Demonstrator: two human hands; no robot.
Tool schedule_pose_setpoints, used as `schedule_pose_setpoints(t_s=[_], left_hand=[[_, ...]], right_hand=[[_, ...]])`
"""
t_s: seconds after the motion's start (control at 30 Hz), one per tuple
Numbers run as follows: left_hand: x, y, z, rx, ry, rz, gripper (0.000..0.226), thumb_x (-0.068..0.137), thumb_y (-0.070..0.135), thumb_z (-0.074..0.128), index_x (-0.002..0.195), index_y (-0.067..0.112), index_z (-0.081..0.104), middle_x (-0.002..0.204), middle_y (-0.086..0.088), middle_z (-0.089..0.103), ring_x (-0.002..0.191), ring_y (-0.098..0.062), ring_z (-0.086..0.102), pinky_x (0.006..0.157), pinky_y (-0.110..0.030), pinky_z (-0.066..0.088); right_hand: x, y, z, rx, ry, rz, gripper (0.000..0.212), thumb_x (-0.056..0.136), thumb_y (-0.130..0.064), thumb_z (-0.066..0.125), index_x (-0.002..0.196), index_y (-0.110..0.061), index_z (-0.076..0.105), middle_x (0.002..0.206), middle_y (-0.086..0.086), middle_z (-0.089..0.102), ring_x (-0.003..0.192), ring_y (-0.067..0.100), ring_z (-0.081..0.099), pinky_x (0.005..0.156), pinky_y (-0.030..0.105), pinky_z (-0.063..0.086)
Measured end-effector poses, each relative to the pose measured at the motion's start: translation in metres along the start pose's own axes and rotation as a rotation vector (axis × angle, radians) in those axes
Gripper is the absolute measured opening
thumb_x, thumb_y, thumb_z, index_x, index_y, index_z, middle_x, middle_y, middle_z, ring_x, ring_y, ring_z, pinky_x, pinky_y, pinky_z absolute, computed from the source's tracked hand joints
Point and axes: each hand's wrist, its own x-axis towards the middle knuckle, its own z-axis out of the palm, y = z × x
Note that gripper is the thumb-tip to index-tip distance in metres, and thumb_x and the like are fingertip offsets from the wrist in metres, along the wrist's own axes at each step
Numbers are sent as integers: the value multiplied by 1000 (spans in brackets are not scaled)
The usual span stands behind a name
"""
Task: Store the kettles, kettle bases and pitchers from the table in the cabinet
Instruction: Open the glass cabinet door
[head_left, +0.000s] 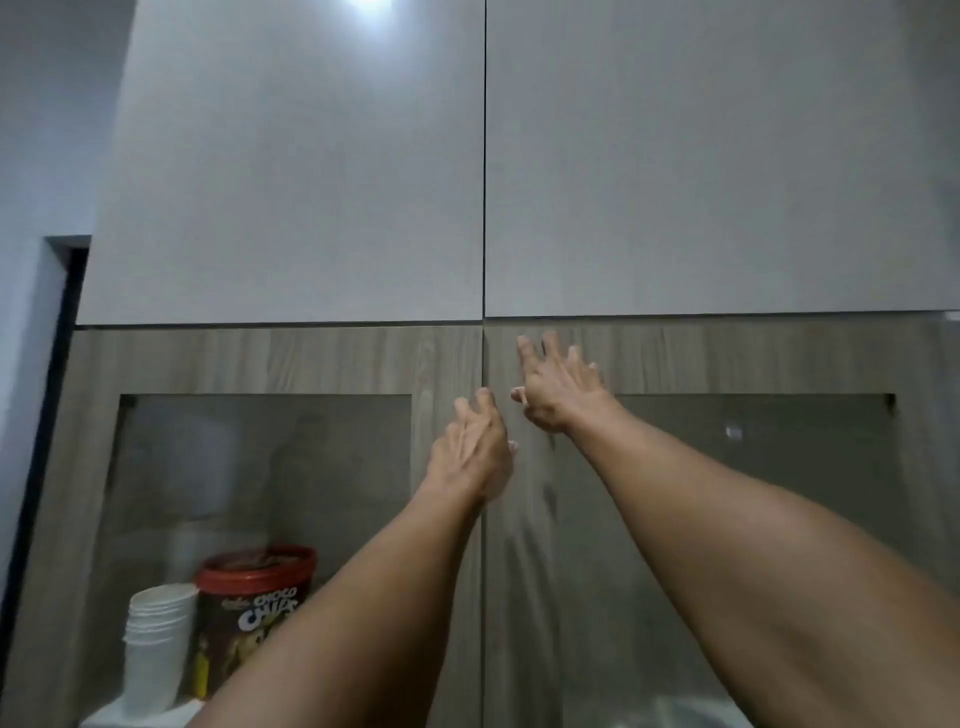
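**poster1:** Head cam is pointed up at the cabinet (291, 358), both arms stretched out toward it. Left hand (475, 452) sits right at the seam between the two wood doors, fingers (483, 402) loosely spread and curled a bit, holding nothing. Looks like the fingertips are at the door edge, but can't tell if they're hooked on it or just touching.

**poster2:** And the right one?

**poster1:** Right hand (558, 387) is higher up, just right of the seam, on the top strip of the right door (701, 358). Fingers fanned wide, palm toward the wood, empty too. Whether it's pressed flat or a hair off the surface, can't say.

**poster2:** Doors open?

**poster1:** Both look closed, same with the two pale upper doors (311, 182). No kettles, bases or pitchers in view at all.

**poster2:** Anything inside?

**poster1:** Through the left glass panel (234, 467) there's a stack of white cups (158, 639) and, just beside it, a red-lidded Choco Chips tub (254, 603). Right panel's too murky to read.
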Motion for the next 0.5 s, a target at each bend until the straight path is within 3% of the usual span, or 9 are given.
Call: schedule_pose_setpoints(t_s=[0.17, 0.27, 0.37, 0.5], left_hand=[[28, -9, 28, -112, -6, -63, 70, 95, 33, 59, 146, 21, 11, 130, -15, 36, 110, -38, 57, 86, -46, 47], [31, -13, 37, -114, 55, -59, 76, 93, 31, 61, 145, 28, 5, 131, -12, 32, 107, -35, 54, 81, -45, 47], [27, -12, 30, -156, 61, -85, 80, 91, 32, 65, 146, 29, 8, 134, -12, 35, 104, -34, 56, 75, -41, 41], [13, -6, 21, -205, -17, -167, 88, 86, 39, 72, 148, 13, 16, 141, -16, 36, 121, -36, 52, 92, -44, 45]], right_hand=[[36, -2, 9, 27, -57, 21, 97, 89, -44, 65, 159, -32, 0, 161, 12, 13, 137, 43, 36, 106, 53, 41], [43, -2, 2, 21, -65, 23, 106, 80, -43, 78, 159, -34, 7, 162, 14, 14, 136, 42, 43, 105, 49, 42], [37, -8, -4, 125, -15, 52, 95, 75, -34, 84, 151, -31, 27, 148, 14, 33, 127, 41, 52, 96, 47, 47], [25, -14, -18, 261, 7, 80, 87, 74, -26, 85, 146, -32, 36, 142, 12, 38, 127, 41, 50, 95, 46, 47]])
